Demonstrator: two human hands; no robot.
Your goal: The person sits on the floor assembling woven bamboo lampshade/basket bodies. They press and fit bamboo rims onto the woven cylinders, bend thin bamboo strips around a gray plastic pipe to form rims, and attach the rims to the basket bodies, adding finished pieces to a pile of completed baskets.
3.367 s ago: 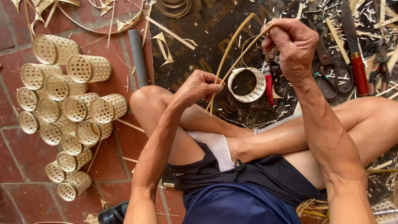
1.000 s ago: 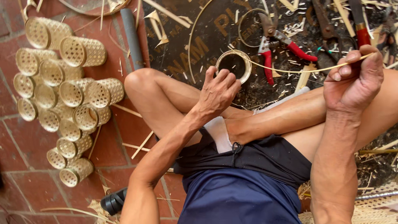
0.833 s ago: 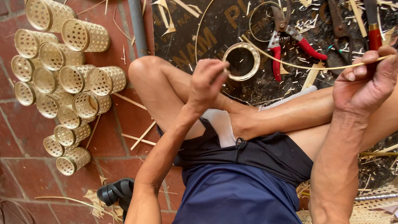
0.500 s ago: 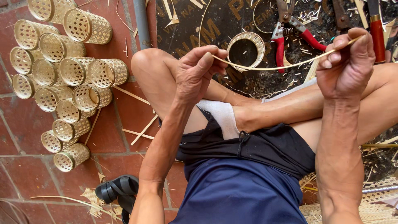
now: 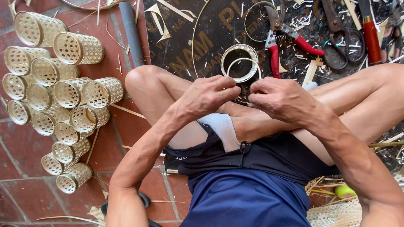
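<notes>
I sit cross-legged on the floor. My left hand [image 5: 208, 96] and my right hand [image 5: 280, 98] meet above my shins, both pinching a thin pale bamboo strip [image 5: 244, 61] bent into a small hoop. The hoop rises just above my fingertips. Directly behind it on the dark board [image 5: 219, 29] lies a wider coiled bamboo ring [image 5: 240, 50]. Red-handled pruning shears [image 5: 286, 35] lie just beyond my right hand.
Several woven bamboo cylinder baskets [image 5: 63, 92] lie piled on the red brick floor at the left. A grey pipe [image 5: 130, 31] lies beside the board. Black scissors [image 5: 343, 42], a red-handled knife [image 5: 371, 31] and bamboo scraps litter the upper right. A woven mat [image 5: 336, 212] sits lower right.
My right hand, which held the long strip out to the right, has come in to meet my left hand. The strip is now curled into a small hoop between both hands.
</notes>
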